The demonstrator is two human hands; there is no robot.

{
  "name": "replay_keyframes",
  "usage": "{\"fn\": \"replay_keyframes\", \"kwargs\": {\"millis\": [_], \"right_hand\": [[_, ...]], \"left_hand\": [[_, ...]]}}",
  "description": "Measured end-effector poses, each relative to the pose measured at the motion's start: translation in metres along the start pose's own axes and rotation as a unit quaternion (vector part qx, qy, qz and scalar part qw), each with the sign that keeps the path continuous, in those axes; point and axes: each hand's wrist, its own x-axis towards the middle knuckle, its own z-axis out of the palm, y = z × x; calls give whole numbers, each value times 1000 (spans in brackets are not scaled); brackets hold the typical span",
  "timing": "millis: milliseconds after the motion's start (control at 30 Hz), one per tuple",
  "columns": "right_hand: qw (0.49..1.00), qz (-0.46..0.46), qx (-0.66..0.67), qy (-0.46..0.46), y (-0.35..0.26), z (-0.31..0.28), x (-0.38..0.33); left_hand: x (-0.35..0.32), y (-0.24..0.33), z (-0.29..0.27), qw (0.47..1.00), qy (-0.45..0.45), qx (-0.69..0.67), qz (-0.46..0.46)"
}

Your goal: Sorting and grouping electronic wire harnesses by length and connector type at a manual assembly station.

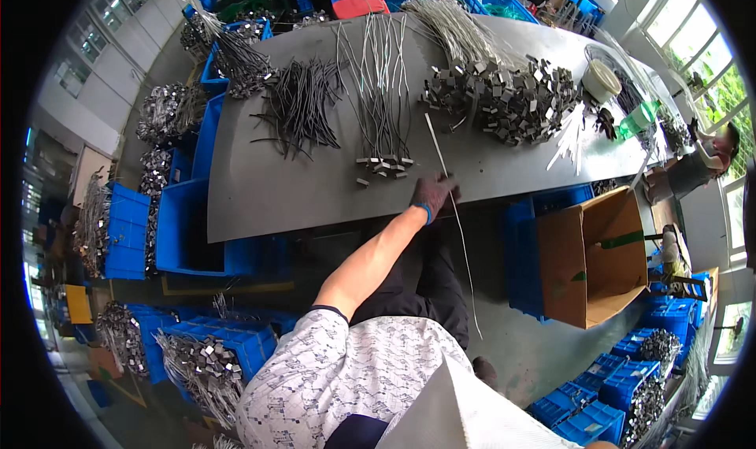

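My left hand [434, 194], in a dark glove with a blue cuff, is at the front edge of the grey table [260, 189]. It grips a long thin white wire [465, 252] that runs from the tabletop down past the edge toward the floor. Just beyond the hand lies a fanned bundle of light wires with small metal ends [383, 94]. A pile of small metal clips [504, 94] lies to the right of it. My right hand is out of sight.
A heap of dark wires [299, 110] lies at table left. A white tape roll [602, 79] and a green bottle [636, 120] stand far right. An open cardboard box [598, 252] and blue crates [185, 228] surround the table. Another person [705, 161] is at the right.
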Motion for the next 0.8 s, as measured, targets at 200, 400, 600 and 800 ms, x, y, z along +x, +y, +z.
{"fn": "replay_keyframes", "kwargs": {"millis": [200,400,600,800], "right_hand": [[997,61,-35,-25,34,2,-16],[995,79,-33,-44,30,4,-11],[999,45,10,-15,-8,-3,-13],[999,8,-22,-30,-3,2,10]], "left_hand": [[20,69,-21,962,228,-126,86],[37,79,-28,909,317,-215,163],[32,76,-15,912,300,-227,163],[-23,-14,-4,991,-102,20,-80]]}}
